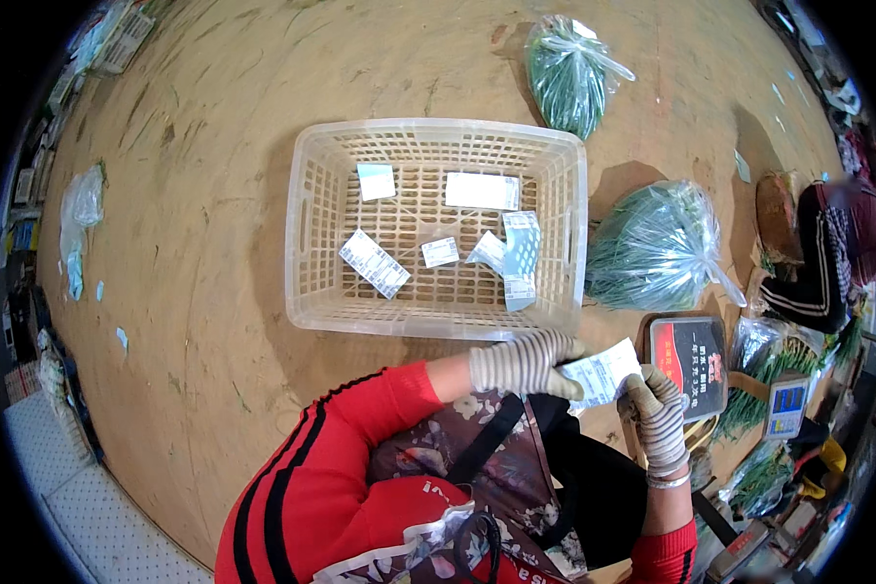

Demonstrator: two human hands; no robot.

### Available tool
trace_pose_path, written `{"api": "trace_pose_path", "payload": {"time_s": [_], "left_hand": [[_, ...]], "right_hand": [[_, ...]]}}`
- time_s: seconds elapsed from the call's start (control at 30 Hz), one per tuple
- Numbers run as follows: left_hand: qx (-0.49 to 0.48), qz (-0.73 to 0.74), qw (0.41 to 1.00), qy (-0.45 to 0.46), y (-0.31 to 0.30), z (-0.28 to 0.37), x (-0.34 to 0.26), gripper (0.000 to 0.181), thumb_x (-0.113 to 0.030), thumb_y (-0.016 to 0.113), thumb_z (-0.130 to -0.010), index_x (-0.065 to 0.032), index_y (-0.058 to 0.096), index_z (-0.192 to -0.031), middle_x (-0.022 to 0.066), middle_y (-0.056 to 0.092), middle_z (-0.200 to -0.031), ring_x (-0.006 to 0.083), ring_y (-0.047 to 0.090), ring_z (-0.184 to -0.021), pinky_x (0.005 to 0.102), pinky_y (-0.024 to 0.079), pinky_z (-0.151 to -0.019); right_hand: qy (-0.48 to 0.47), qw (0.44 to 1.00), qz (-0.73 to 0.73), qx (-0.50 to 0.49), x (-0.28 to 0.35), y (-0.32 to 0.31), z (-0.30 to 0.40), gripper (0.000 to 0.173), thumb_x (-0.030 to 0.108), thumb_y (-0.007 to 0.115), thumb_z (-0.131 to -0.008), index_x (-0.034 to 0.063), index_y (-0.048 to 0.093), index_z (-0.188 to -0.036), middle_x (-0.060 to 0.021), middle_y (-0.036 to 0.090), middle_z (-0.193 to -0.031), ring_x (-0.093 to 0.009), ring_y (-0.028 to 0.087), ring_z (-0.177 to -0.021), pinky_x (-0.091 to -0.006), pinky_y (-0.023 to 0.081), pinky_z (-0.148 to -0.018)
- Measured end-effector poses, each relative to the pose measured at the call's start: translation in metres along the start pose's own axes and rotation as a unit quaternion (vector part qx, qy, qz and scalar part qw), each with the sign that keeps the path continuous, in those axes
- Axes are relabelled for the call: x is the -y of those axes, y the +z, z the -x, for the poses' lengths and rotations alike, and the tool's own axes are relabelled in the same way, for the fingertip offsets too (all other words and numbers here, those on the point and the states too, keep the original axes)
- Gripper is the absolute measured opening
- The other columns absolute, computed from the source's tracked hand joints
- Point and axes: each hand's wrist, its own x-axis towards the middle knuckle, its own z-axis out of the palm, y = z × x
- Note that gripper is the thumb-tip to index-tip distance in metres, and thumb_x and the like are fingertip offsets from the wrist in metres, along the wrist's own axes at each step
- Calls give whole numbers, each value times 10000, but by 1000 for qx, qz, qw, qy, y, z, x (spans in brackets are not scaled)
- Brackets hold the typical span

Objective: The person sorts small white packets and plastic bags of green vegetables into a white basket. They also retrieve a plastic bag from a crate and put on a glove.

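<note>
My left hand (529, 365), in a striped knitted glove, grips the left end of a white printed label sheet (604, 374). At the sheet's lower right, my right hand (657, 415), gloved alike, pinches its edge. Just beyond my hands a translucent plastic crate (438, 333) rests on the ground. On its slatted bottom lie several loose labels, among them a printed label (374, 264), a white label (482, 191), a small label (440, 252) and a long bluish label strip (521, 259). Some of them bear writing and printed codes.
A clear bag of long green vegetables (653, 248) sits right of the crate, with a similar bag (569, 77) farther off. A scale platform (690, 365) and its display (786, 407) stand at right. A person (810, 270) sits beyond; another (821, 467) is lower right. Plastic wrap (80, 219) lies left.
</note>
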Motion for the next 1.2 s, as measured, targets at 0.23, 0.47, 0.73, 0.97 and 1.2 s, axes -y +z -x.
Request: {"api": "trace_pose_path", "payload": {"time_s": [0.23, 0.47, 0.73, 0.97, 1.2], "left_hand": [[-29, -1, 999, -36, 30, -4, 32, 244, -142, 665, -795, 13, 631, -981, 105, 687, -848, 156, 648, -801, 309, 501, -749], [-66, -52, 996, 6, 17, 2, 33, 197, -164, 663, -800, 7, 622, -890, 100, 652, -749, 179, 631, -708, 334, 480, -659], [-314, -47, 947, -50, -75, 20, 65, 146, -196, 631, -837, -68, 629, -908, 67, 633, -881, 201, 603, -846, 338, 495, -800], [-608, -333, 602, -397, -291, 91, 215, 545, -349, 661, -749, 2, 569, -1155, 240, 620, -1112, 347, 593, -1071, 397, 489, -880], [-678, -228, 599, -361, -317, 117, 252, 451, -304, 661, -741, -13, 623, -1084, 228, 644, -1062, 359, 624, -1006, 419, 498, -840]], "right_hand": [[5, 999, 52, -14, 10, 5, 10, 161, 144, 566, -891, 23, 616, -797, -10, 575, -641, -70, 509, -570, -217, 408, -544], [-20, 1000, 4, 2, -9, 0, 10, 139, 106, 579, -904, 11, 600, -805, -34, 584, -641, -79, 514, -545, -221, 428, -532], [-33, 998, 10, -45, -5, -8, 15, 158, 145, 610, -900, 70, 573, -766, -16, 564, -608, -54, 471, -489, -192, 342, -437], [-37, 997, 37, -51, -2, -8, 20, 144, 142, 609, -899, 66, 575, -782, -8, 562, -615, -51, 486, -530, -195, 366, -478], [-28, 997, 44, -64, -6, -11, 30, 158, 156, 565, -915, 72, 576, -781, 5, 559, -656, -65, 498, -597, -216, 395, -555]]}}
